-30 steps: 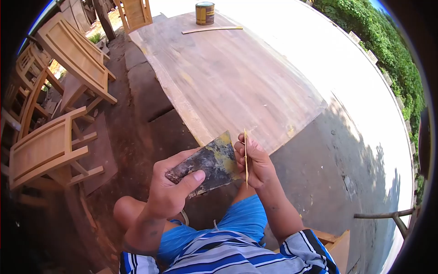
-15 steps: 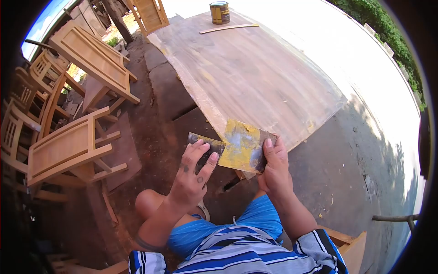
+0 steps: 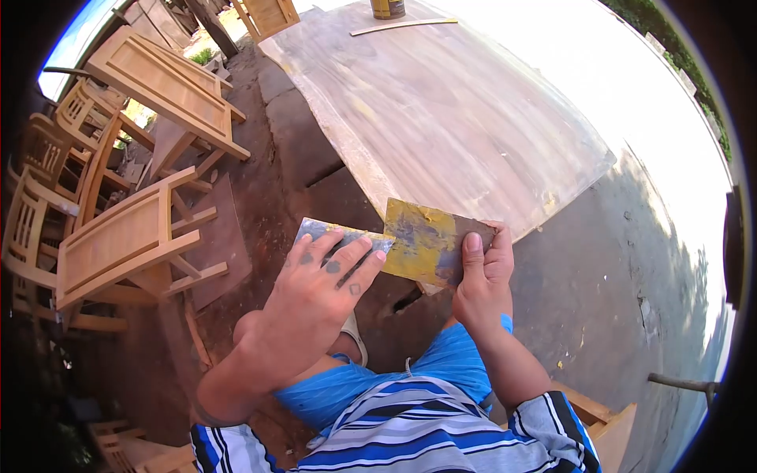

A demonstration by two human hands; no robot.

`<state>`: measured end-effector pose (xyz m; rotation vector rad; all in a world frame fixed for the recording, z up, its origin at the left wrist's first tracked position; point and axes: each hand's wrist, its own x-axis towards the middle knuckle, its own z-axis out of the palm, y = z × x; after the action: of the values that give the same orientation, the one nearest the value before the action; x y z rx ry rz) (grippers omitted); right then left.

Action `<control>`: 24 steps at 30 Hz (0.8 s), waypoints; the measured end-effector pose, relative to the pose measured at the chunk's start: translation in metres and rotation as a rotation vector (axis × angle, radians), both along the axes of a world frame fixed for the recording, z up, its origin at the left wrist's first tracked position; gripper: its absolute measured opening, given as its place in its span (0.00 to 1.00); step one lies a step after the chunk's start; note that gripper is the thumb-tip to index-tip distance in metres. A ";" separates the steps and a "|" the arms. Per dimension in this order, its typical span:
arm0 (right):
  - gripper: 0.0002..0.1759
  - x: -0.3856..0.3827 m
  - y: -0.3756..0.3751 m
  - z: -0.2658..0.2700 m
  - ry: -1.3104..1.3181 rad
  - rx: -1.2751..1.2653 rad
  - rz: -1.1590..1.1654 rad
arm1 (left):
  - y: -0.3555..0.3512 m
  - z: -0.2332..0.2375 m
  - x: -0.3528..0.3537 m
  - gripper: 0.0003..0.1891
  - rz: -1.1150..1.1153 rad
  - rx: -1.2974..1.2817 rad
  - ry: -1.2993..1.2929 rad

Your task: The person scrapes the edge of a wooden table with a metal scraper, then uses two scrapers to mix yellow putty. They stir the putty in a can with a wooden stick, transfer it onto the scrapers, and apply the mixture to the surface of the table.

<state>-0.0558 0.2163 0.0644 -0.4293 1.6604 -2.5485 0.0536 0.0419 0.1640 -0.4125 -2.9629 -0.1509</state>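
Nearest, on this side of the wooden board (image 3: pixel 457 110), a striped shirt (image 3: pixel 394 422) and blue shorts (image 3: pixel 449 359). Then, short of the board's near corner, the left hand (image 3: pixel 319 296), fingers slightly apart and laid over a grey-streaked plate (image 3: pixel 315 227), thumb out of sight. Seen against that same corner, the right hand (image 3: pixel 485 268), pinching a yellow-smeared plate (image 3: pixel 418 240) between a thumb on the upper face and fingers curled behind, mostly hidden.

Likeliest trouble, at a guess: a slip of the grey-streaked plate, through too light a hold under flattened fingers; a scraped left fingertip, through plate edges so close beside it; a crumb of yellow dropped by the board's corner, through a knock between plates.

Under the left fingers, the grey-streaked plate, with its boardward edge jutting past them; left of the right thumb, most of the yellow-smeared plate. Plates touching or merely overlapping: cannot tell.

Farther, left of the board, wooden furniture (image 3: pixel 118 240). On the board's far end, a thin strip (image 3: pixel 404 27), and just past it a can (image 3: pixel 388 8), only partly in view.
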 end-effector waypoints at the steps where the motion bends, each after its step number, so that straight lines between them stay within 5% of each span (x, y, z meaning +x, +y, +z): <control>1: 0.07 0.000 0.001 -0.001 -0.015 0.007 0.009 | 0.002 -0.003 0.000 0.27 0.007 0.015 -0.015; 15: 0.08 -0.004 -0.007 -0.008 -0.004 0.013 -0.006 | -0.002 -0.007 0.000 0.34 0.053 0.084 -0.051; 24: 0.08 -0.006 -0.011 -0.012 -0.071 -0.013 -0.015 | 0.007 -0.028 0.006 0.29 0.053 0.214 -0.162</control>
<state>-0.0616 0.2057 0.0526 -0.3249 1.6298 -2.5549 0.0600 0.0491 0.1363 -0.3068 -3.0665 -0.5137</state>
